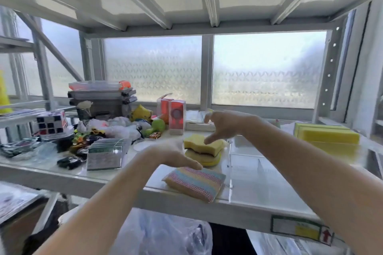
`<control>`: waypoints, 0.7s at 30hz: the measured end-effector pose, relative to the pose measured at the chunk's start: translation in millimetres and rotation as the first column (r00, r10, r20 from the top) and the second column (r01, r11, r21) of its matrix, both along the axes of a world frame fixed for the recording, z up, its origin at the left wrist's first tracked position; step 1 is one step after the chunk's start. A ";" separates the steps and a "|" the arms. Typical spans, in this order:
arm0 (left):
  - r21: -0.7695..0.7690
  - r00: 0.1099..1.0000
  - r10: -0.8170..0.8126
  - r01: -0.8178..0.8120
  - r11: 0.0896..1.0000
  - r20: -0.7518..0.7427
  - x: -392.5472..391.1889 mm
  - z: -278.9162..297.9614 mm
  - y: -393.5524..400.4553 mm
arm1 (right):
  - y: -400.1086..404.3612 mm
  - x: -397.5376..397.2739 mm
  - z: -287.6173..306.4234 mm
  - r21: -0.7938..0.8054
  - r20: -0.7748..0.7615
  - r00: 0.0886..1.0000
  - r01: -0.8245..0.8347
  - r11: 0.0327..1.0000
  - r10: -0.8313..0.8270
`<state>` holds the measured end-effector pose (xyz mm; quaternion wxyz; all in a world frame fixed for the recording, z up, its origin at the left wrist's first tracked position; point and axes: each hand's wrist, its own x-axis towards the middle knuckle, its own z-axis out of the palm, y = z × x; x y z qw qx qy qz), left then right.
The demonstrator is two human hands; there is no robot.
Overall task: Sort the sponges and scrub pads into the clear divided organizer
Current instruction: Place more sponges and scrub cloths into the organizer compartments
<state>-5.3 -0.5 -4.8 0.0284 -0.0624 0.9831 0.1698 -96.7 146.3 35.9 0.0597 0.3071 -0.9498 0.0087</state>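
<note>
Both hands are open and hold nothing: the left hand point(174, 156) hovers over the striped pad point(193, 183) at the shelf's near edge. The right hand point(224, 125) reaches above the yellow sponges point(204, 147) stacked just beyond. The organizer point(259, 170) stands right of them, touching or nearly so.

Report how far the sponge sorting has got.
Done: nothing visibly sorted; the clear divided organizer shows no sponge in its near compartments. In hand: the right hand reaches open over the wavy yellow sponge stacked on a round yellow pad; the left hand hovers empty above the pastel striped mesh scrub pad. Left: those three, plus the yellow block sponges.
</note>
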 end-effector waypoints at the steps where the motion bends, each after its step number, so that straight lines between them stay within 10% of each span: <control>1: -0.017 1.000 -0.019 0.019 1.000 0.016 3.4 -4.8 1.6 | -9.1 -2.1 -4.3 0.027 -0.001 1.000 0.000 1.000 0.000; 9: 0.114 0.996 -0.094 0.093 0.989 0.009 -3.5 -30.8 1.0 | -42.9 -28.1 -38.1 0.226 0.062 0.993 0.080 0.971 -0.096; 21: 0.370 0.994 -0.078 0.101 0.924 -0.076 -2.4 -19.9 -18.4 | -40.2 -28.7 -34.3 0.108 -0.047 0.999 -0.019 0.994 0.024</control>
